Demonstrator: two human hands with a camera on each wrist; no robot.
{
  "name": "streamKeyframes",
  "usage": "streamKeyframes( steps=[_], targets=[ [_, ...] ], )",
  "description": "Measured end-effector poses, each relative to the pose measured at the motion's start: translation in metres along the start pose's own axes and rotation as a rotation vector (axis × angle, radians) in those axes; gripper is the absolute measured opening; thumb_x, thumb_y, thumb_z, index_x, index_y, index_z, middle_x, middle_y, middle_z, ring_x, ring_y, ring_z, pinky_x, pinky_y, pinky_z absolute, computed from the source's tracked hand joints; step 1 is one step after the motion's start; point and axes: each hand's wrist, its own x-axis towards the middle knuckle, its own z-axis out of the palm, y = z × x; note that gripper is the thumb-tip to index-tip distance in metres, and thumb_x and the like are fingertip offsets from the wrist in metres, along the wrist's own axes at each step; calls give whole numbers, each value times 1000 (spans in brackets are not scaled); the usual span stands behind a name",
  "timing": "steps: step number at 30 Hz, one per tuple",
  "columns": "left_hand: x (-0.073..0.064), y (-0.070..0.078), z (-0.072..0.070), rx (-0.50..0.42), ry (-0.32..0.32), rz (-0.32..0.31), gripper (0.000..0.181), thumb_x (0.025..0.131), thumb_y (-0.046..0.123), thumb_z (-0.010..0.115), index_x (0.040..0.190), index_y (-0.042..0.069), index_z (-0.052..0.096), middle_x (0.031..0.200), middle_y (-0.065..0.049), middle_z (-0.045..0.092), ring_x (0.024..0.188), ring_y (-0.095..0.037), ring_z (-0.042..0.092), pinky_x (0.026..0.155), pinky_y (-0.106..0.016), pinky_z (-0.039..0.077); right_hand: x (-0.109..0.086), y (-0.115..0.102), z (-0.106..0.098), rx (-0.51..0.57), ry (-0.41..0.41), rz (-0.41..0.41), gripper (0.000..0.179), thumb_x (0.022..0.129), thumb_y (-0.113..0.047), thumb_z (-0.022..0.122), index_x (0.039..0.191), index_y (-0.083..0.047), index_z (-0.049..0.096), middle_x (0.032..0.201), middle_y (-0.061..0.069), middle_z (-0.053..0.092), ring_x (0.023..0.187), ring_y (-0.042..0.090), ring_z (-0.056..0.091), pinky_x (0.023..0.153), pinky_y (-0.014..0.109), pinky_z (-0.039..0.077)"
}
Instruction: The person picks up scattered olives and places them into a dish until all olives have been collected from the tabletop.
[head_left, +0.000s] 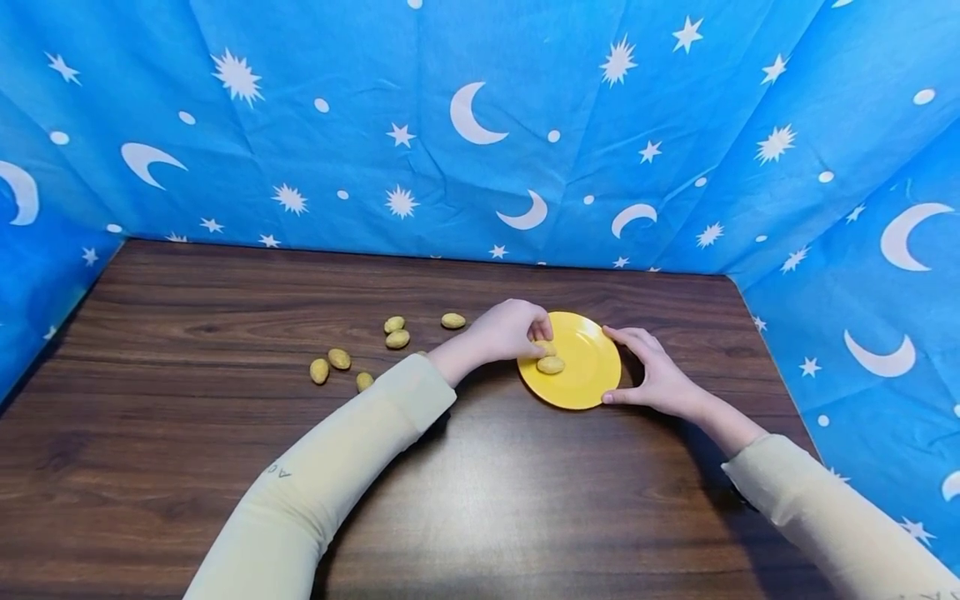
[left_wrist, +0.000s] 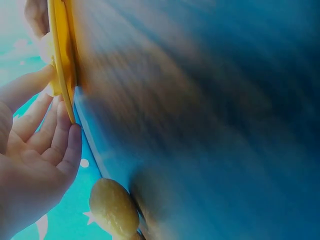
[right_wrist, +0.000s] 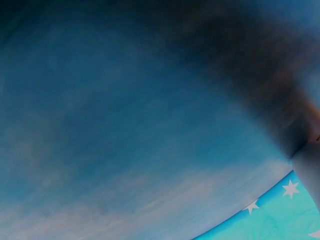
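Note:
A round yellow plate (head_left: pixel 581 392) lies on the dark wooden table, right of the middle. Over its left part is my left hand (head_left: pixel 513 329), its thumb and fingers pinching a small yellow egg-shaped piece (head_left: pixel 545 345). Just below it, a second egg-shaped piece (head_left: pixel 551 365) lies on the plate. In the left wrist view the same hand (left_wrist: pixel 40 145) has its thumb and fingers at the plate's edge (left_wrist: pixel 59 65). My right hand (head_left: pixel 660 375) grips the plate's right rim between thumb and fingers. The right wrist view shows mostly blurred tabletop.
Several more egg-shaped pieces (head_left: pixel 397 339) are scattered on the table (head_left: pixel 187 417) left of the plate, some near my left forearm. One egg-shaped piece (left_wrist: pixel 114 207) appears large in the left wrist view. A blue star-and-moon cloth (head_left: pixel 360 100) borders the table's back and sides.

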Motion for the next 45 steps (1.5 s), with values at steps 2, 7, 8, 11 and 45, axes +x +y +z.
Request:
streamKeyframes(
  steps=[2, 7, 8, 11, 45],
  targets=[
    [0, -1, 1, 2, -2, 1, 14, 93, 13, 81, 105, 9, 75, 99, -5, 74, 94, -18, 65, 88, -29, 54, -1, 0, 1, 2, 0, 3, 98, 83, -22, 93, 163, -7, 38, 154, 22, 43, 143, 42, 37, 120, 71, 31],
    [0, -2, 1, -11, 5, 17, 15, 92, 13, 82, 104, 8, 75, 99, -5, 74, 93, -19, 65, 88, -30, 55, 0, 0, 1, 5, 4, 1, 99, 83, -22, 93, 163, -6, 38, 154, 22, 43, 143, 42, 37, 119, 71, 31],
    [5, -10, 5, -14, 11, 29, 15, 93, 16, 82, 104, 9, 75, 98, -4, 74, 92, -18, 64, 88, -29, 55, 0, 0, 1, 6, 4, -2, 99, 83, -22, 93, 163, -6, 38, 154, 22, 43, 143, 42, 37, 119, 71, 31],
    [3, -12, 3, -27, 20, 42, 15, 93, 17, 82, 103, 9, 74, 97, -3, 73, 91, -17, 64, 88, -29, 55, 1, -1, 1, 6, 2, -5, 98, 83, -23, 93, 163, -6, 38, 154, 22, 42, 143, 42, 36, 119, 71, 30],
    [-117, -60, -89, -111, 265, -72, 20, 98, 6, 75, 118, 3, 75, 115, -19, 75, 103, -28, 68, 96, -48, 55, 0, 1, 1, -3, -1, -11, 99, 84, -23, 92, 164, -6, 37, 154, 22, 42, 144, 42, 36, 120, 72, 30]
  ],
)
